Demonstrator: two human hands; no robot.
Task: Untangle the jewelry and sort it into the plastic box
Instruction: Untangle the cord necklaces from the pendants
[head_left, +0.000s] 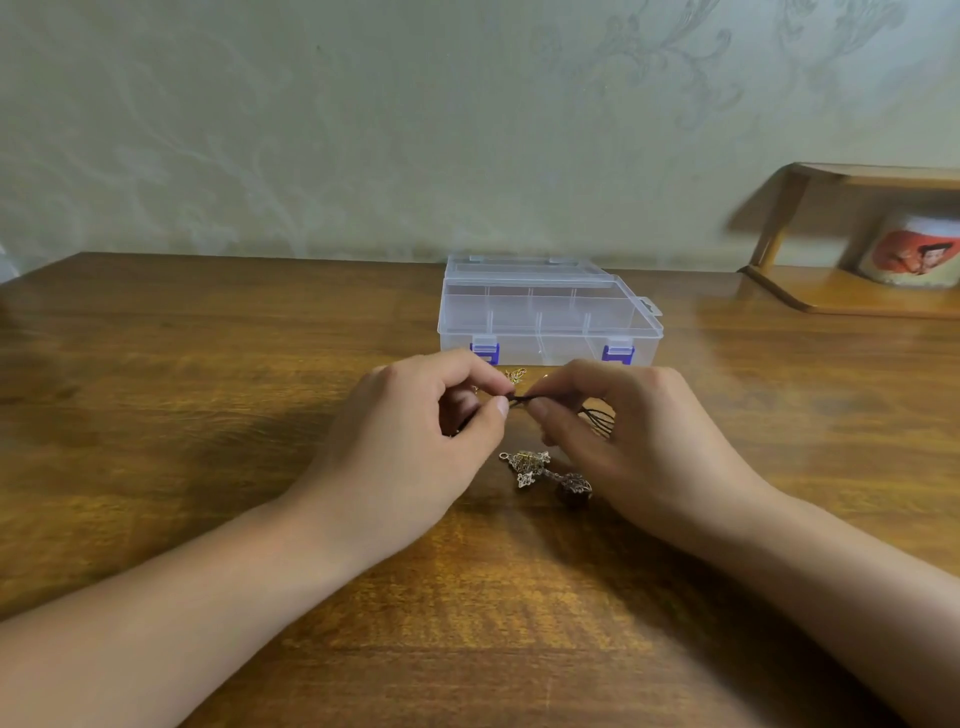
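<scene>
Pinching the black cord between them, the left hand and right hand stretch it to loosen tangles, mid-table, before the shut plastic box.

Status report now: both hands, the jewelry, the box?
Left hand and right hand both pinch the black cord. Metal pendants lie on the table, below the hands. Plastic box shut, latches closed, nothing blocking.

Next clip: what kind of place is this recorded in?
Probably a room at home: a wooden table against a patterned wall, with a small wooden shelf holding a printed mug.
</scene>
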